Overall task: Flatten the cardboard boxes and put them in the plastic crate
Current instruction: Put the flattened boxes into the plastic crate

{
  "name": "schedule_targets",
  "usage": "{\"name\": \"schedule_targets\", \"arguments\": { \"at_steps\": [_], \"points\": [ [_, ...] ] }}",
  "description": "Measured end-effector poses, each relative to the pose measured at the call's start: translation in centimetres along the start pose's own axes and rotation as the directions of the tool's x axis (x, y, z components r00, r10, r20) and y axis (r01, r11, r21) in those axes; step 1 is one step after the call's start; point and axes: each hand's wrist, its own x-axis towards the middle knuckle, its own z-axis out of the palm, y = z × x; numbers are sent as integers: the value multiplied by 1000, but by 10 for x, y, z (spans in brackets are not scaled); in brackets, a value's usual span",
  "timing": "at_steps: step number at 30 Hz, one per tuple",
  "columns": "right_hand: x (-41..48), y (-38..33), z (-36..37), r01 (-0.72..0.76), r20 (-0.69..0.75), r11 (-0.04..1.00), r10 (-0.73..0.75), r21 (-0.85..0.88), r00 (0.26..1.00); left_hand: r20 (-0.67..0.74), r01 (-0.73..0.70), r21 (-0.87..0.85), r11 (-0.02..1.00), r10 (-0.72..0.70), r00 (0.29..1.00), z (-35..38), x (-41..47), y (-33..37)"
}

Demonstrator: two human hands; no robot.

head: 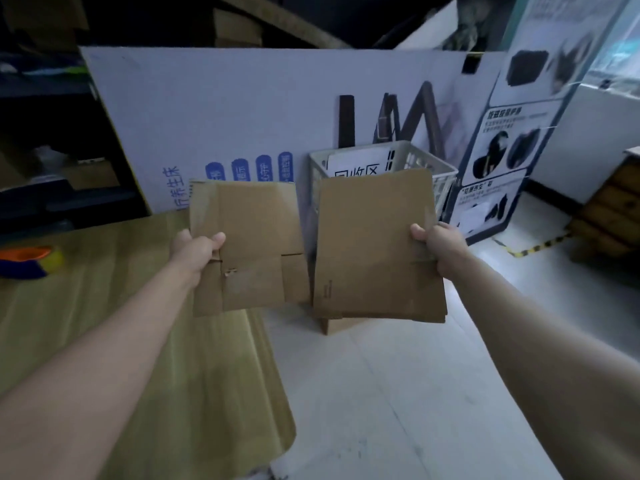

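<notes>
My left hand [195, 252] grips the left edge of a flattened brown cardboard box [249, 244], thumb on top. My right hand [438, 247] grips the right edge of a second flattened cardboard box [375, 244], which looks like more than one layer. Both boxes are held up flat, side by side, in front of me. Behind them on the floor stands the white plastic crate [440, 174], with a white printed sign inside it. The right box covers the crate's front.
A large white printed board [207, 116] leans behind the crate. A dark poster panel [498, 161] stands to its right, wooden crates [613, 216] at the far right. A tan cardboard sheet [173, 341] lies at the lower left, a tape dispenser [27, 261] beyond it.
</notes>
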Motion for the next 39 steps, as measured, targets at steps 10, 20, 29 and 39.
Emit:
{"name": "schedule_targets", "arguments": {
  "at_steps": [10, 20, 29, 39],
  "points": [
    [107, -31, -55, 20, -1, 999, -20, 34, 1000, 26, -58, -23, 998, 58, 998, 122, 38, 56],
    [238, -82, -105, 100, -46, 993, -97, 70, 994, 116, -45, -7, 999, 45, 992, 262, 99, 106],
    [395, -117, -134, 99, 84, 993, -94, -59, 992, 18, 19, -78, 997, -18, 1000, 378, 131, 127],
    [529, -145, -106, 82, 245, 989, -49, -127, 968, -101, 86, -45, 995, -90, 991, 435, 186, 135]
  ]
}}
